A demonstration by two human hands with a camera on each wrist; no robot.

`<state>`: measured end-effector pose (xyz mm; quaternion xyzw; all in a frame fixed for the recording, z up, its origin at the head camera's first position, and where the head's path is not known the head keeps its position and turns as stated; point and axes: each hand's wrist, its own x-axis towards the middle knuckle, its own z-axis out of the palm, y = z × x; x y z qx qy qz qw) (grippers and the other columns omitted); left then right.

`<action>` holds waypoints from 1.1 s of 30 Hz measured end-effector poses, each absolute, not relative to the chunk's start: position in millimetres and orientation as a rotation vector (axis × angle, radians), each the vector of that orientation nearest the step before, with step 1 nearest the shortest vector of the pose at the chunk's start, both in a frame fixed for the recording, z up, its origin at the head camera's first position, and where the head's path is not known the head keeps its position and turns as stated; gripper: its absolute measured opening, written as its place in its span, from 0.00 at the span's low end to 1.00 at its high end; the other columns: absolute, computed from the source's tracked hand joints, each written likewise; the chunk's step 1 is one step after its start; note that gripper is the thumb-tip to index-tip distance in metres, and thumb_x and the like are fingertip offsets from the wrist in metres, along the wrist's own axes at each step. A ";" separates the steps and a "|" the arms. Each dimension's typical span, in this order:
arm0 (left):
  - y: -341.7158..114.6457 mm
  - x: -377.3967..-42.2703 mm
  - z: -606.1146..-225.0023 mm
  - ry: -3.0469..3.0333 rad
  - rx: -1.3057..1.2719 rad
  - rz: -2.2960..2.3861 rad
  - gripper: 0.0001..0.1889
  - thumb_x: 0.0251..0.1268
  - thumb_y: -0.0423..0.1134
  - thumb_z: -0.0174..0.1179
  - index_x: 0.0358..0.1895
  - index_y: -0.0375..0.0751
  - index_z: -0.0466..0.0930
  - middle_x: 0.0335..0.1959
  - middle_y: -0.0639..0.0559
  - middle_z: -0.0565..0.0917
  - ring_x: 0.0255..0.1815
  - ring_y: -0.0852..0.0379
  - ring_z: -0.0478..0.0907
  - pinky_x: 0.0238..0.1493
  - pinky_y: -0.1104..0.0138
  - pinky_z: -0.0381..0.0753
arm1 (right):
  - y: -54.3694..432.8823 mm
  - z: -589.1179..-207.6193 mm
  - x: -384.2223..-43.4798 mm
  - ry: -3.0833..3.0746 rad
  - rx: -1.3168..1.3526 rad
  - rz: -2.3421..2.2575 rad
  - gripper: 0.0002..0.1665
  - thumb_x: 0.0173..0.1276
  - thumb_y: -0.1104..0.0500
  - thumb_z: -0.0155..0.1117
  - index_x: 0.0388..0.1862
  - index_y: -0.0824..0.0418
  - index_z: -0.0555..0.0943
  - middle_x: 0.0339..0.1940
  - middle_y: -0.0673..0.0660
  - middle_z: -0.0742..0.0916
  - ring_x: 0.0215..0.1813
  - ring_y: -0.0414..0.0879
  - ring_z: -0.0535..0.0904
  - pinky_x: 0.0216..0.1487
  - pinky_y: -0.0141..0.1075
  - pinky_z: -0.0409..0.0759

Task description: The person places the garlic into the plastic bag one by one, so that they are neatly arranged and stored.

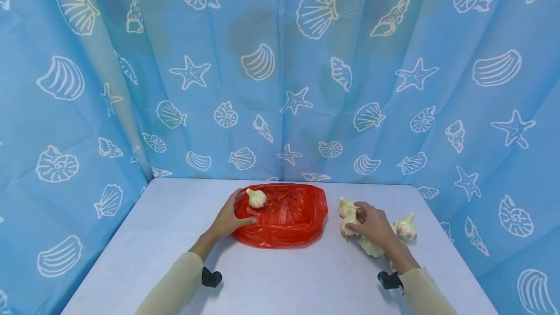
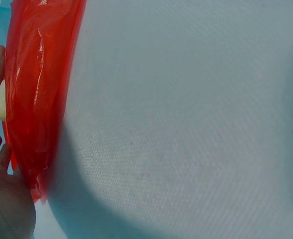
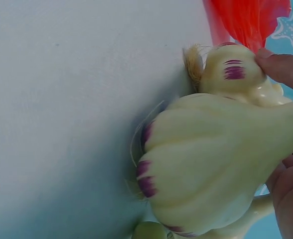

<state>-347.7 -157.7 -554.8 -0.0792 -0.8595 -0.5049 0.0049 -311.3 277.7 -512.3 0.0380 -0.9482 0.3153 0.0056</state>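
Observation:
A red plastic bag [image 1: 280,235], its top spread wide, lies at the back middle of the table. My left hand [image 1: 227,218] holds its left end, thumb over the near side and fingers at the far left. Close to those fingers, a pale garlic bulb [image 1: 256,199] lies inside the bag. To the right, my right hand [image 1: 374,225] grips a garlic bulb [image 1: 349,225] between thumb and fingers; its purple-marked base [image 3: 231,69] shows in the right wrist view. Another bulb [image 1: 345,205] lies just behind it.
Under and beside my right hand are more garlic bulbs, one below the palm [image 1: 372,247] and one farther right [image 1: 406,227]. In the right wrist view a large bulb [image 3: 201,159] fills the foreground. A blue shell-print curtain [image 1: 280,125] hangs behind the white table [image 1: 280,281].

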 end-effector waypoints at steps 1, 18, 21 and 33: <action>-157.7 -347.6 -554.4 -2.694 -0.248 -1.584 0.58 0.44 0.49 0.78 0.77 0.48 0.48 0.74 0.47 0.61 0.73 0.42 0.58 0.57 0.46 0.76 | 277.8 -511.9 -311.1 -2.974 0.122 0.984 0.43 0.56 0.46 0.76 0.65 0.64 0.71 0.52 0.63 0.83 0.52 0.57 0.80 0.50 0.48 0.83; -159.4 -349.2 -549.9 -2.660 -0.202 -1.616 0.58 0.44 0.46 0.78 0.77 0.49 0.48 0.74 0.46 0.61 0.73 0.42 0.58 0.58 0.46 0.75 | 281.5 -513.2 -314.7 -3.090 0.038 1.012 0.43 0.52 0.42 0.77 0.61 0.63 0.75 0.48 0.58 0.83 0.46 0.50 0.77 0.51 0.49 0.82; -159.4 -348.5 -551.6 -2.658 -0.198 -1.624 0.58 0.44 0.46 0.78 0.77 0.48 0.48 0.74 0.46 0.61 0.73 0.42 0.58 0.58 0.46 0.75 | 282.5 -515.5 -315.5 -3.097 0.023 1.025 0.39 0.51 0.41 0.78 0.56 0.61 0.78 0.42 0.54 0.83 0.42 0.49 0.76 0.49 0.47 0.82; -157.9 -348.5 -553.0 -2.656 -0.209 -1.611 0.57 0.46 0.46 0.77 0.77 0.47 0.48 0.74 0.44 0.62 0.73 0.42 0.59 0.59 0.46 0.74 | 287.0 -522.6 -316.1 -3.052 0.077 1.022 0.32 0.52 0.40 0.77 0.49 0.58 0.81 0.36 0.51 0.83 0.39 0.48 0.75 0.44 0.41 0.81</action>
